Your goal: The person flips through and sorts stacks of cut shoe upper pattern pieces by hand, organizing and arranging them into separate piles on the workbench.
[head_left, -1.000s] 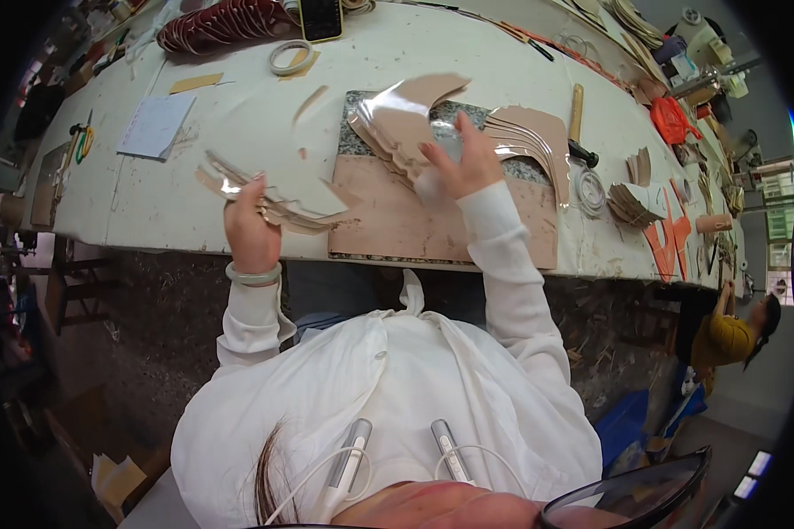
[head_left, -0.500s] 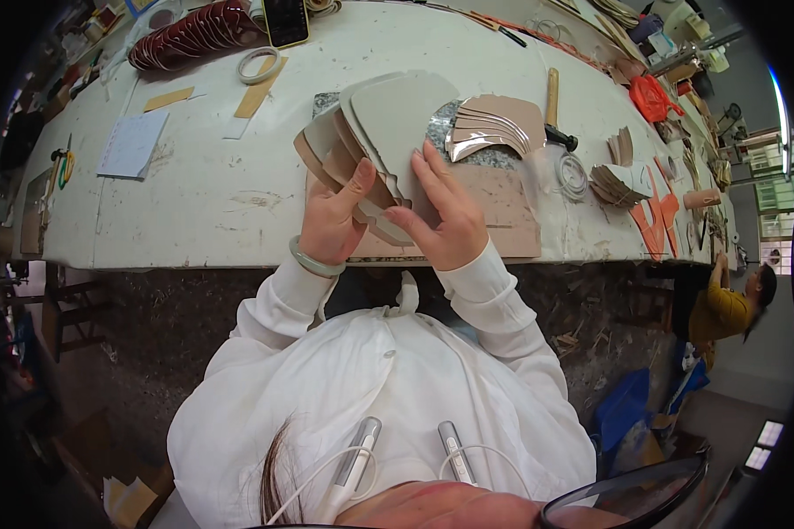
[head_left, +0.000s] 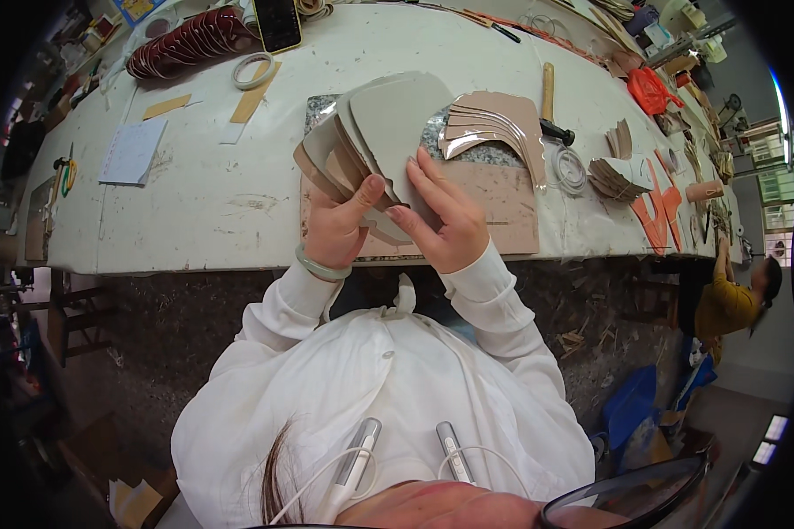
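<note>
Before me, several cut leather pieces (head_left: 401,115), grey on one face and brown at the edges, are held up in a fanned stack. My left hand (head_left: 337,225) grips them at the lower left, with its thumb in front and its other fingers mostly hidden behind. On the right side, my right hand (head_left: 452,220) is closed on the stack, thumb and fingers lying along its face. Below it are a pinkish-brown board (head_left: 503,198) and a speckled stone slab (head_left: 319,108). Fanned brown curved leather pieces (head_left: 494,123) with shiny edges rest right of my hands.
A hammer (head_left: 549,93) and a coiled clear roll (head_left: 570,172) lie to the right, with orange cut pieces (head_left: 651,212) beyond. Leftward are paper (head_left: 134,152), a tape roll (head_left: 254,70) and a phone (head_left: 278,22). Another person (head_left: 730,300) is at the far right.
Both hands keep hold of the leather stack, which has shifted only slightly. The whole view has moved a little; the other person's place changes slightly.
</note>
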